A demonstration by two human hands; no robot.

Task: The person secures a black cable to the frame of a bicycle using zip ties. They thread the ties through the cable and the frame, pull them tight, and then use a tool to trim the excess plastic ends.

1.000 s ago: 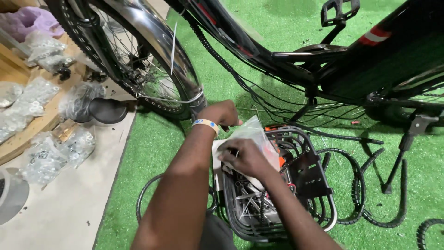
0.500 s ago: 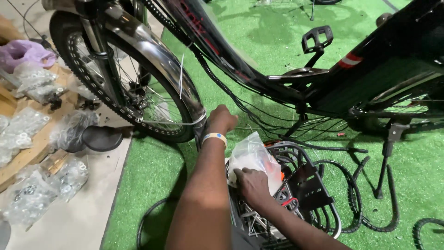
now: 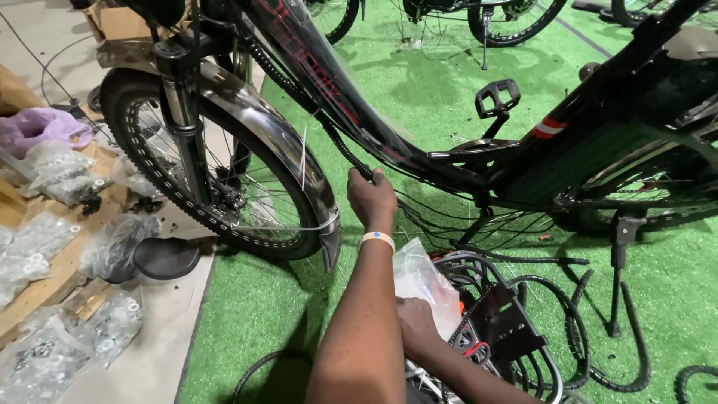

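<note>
Bicycle point(image 3: 419, 150), black, one close up, spanning the view above both hands; parts of others far beyond, too cut off for counting. Likely hazard: toppling off the kickstand point(image 3: 619, 262), one, to the right of the hands, through a hard tug on the frame.

Front wheel point(image 3: 187, 187), one, with one chromed mudguard point(image 3: 277, 135), left of the left hand; possible knuckle scrape on the mudguard's lower edge through a slip of the grip.

Wire basket point(image 3: 538, 359), one, on green turf point(image 3: 262, 299) under the right hand; possible snagging on the loose black hoses point(image 3: 576, 352) coiled around it.

Clear bags of hardware point(image 3: 45, 359), at least five, far left of the hands.

Clear plastic bag point(image 3: 422, 280), one, in the basket, grasped by the right hand point(image 3: 415, 322); possible tearing on the wire, with spilled contents.

Corrugated cable sleeve point(image 3: 336, 146), one, running along the frame, clenched in the left hand point(image 3: 372, 198) directly above the bag; possible kinking or pulling loose through excess force.

Pedal point(image 3: 497, 96), one in view, up and right of the left hand.

Wristband point(image 3: 376, 239), one, on the left wrist.
</note>
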